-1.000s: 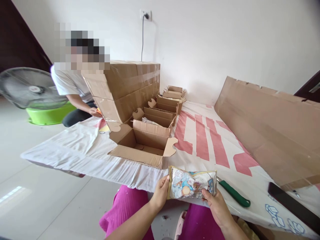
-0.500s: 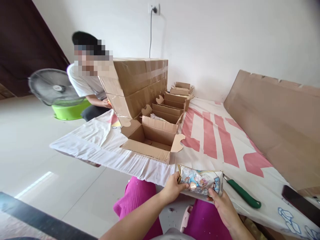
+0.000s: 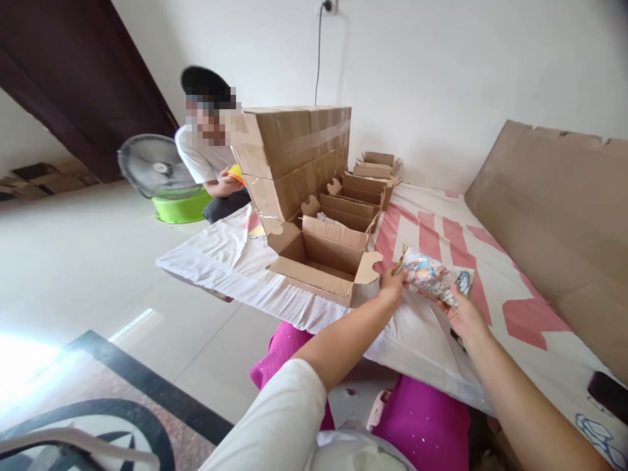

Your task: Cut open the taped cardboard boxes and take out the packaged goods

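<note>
A shiny printed packet (image 3: 432, 273) with cartoon figures is held up over the table, its left end in my left hand (image 3: 392, 288) and its right end in my right hand (image 3: 464, 315). Fingers of both hands are closed on it, thumbs on top. Just left of my left hand stands an open cardboard box (image 3: 314, 282), flaps folded outward; no contents show in the part of it I can see. Under my right forearm a dark bit of the green-handled tool (image 3: 458, 339) peeks out, the rest hidden.
More open boxes (image 3: 349, 210) line up behind the first, beside a wall of taped cartons (image 3: 289, 140). A person (image 3: 203, 154) crouches at the left holding something orange and yellow, near a fan (image 3: 153, 165). A cardboard sheet (image 3: 554, 216) leans at the right; a phone (image 3: 608, 391) lies below it.
Both hands have carried the packet forward and up from the table's near edge, to the right of the nearest box. The camera view has shifted left. The green-handled tool is now mostly covered.
</note>
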Available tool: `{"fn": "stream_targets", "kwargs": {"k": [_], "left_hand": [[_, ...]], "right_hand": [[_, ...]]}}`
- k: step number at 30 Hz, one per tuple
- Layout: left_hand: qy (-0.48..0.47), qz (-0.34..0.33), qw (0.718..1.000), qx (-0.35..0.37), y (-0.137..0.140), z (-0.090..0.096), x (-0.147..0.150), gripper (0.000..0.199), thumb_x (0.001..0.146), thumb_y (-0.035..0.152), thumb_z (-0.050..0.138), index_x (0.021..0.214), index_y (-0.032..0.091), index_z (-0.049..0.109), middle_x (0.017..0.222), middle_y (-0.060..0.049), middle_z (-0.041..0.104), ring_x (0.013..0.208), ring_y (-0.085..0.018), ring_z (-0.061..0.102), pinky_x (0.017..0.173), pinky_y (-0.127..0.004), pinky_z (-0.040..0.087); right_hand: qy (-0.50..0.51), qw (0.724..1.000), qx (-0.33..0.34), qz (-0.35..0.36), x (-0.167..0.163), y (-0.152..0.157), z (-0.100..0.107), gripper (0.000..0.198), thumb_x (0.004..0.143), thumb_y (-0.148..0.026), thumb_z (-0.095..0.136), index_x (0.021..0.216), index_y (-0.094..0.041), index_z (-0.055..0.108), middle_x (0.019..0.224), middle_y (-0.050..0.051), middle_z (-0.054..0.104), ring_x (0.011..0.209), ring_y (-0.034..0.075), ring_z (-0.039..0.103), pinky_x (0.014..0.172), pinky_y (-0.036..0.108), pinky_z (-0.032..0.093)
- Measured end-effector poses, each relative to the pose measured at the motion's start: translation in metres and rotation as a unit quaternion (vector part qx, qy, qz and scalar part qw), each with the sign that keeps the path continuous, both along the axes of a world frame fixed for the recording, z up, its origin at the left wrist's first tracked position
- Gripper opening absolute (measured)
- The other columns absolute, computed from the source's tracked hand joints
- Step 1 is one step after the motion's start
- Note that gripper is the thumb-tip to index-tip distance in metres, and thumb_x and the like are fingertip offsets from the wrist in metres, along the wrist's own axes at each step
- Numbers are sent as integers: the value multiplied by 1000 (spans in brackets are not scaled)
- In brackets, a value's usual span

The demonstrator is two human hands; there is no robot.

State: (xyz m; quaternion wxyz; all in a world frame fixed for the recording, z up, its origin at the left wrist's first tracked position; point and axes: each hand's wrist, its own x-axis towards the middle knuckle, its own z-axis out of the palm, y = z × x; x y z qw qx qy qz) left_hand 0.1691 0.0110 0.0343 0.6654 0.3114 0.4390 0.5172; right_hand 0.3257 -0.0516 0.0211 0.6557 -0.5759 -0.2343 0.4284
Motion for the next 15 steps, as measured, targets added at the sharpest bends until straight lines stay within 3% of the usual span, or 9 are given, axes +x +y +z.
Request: {"fn": "stream_targets", "kwargs": {"k": [3,6,11,15], "left_hand": [[-46,10,999,-19,28,8,32,19,79,20,70,94,8,65,89,-10,71,80,-14,66,75,-24,52],[-61,11,997,-42,38,4,42,23,76,23,75,89,8,64,86,-11,71,82,-17,68,76,-26,53],[-45,2,997,-62,24,-17,28,33,70,27,82,88,9,61,81,-9,69,76,-16,68,73,-27,53],[-65,-35,996,-50,-12,-25,2,53,63,34,86,103,11,60,103,-13,69,82,-18,68,73,-28,55]], "right_hand": [[10,997,-43,-64,19,42,9,21,71,-36,75,85,-24,65,84,2,72,69,16,65,49,23,50],[-1,995,-55,-78,33,59,13,21,70,-34,76,81,-24,61,75,1,69,62,15,61,46,23,47],[1,997,-37,-70,38,37,12,30,63,-33,80,85,-24,62,74,-1,69,59,14,60,44,21,43],[27,999,-18,-5,23,-4,7,36,59,-37,82,90,-24,67,85,2,72,66,16,63,44,21,43]]}}
